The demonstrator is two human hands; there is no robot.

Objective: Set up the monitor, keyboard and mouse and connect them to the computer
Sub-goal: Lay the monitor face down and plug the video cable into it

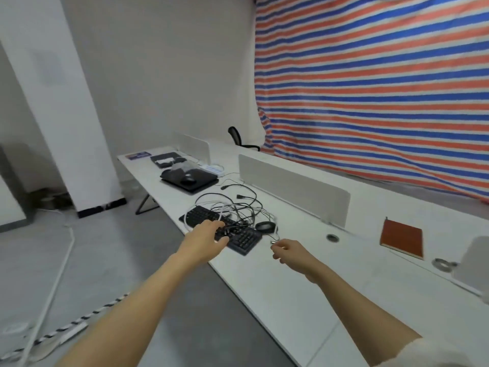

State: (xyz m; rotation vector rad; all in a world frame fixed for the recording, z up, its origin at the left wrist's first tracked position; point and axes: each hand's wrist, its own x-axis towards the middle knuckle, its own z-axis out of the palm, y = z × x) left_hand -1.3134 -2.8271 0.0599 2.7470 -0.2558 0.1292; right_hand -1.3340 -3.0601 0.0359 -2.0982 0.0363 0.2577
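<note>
— Grips?
— My left hand [209, 238] curls into cables [232, 207] over the keyboard [243, 238], frame centre; my right hand [287, 251] pinches a plug [272, 242].
— Mouse [264, 226]?
— Just right of keyboard, on tabletop [291, 300].

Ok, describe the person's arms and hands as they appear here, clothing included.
Both forearms are bare to the elbow. The left hand and right hand wear no gloves, rings or watch that I can see. A pale, whitish sleeve edge shows on the right upper arm.

Office: partitioned desks [291, 260], swivel chair [238, 137]
</note>
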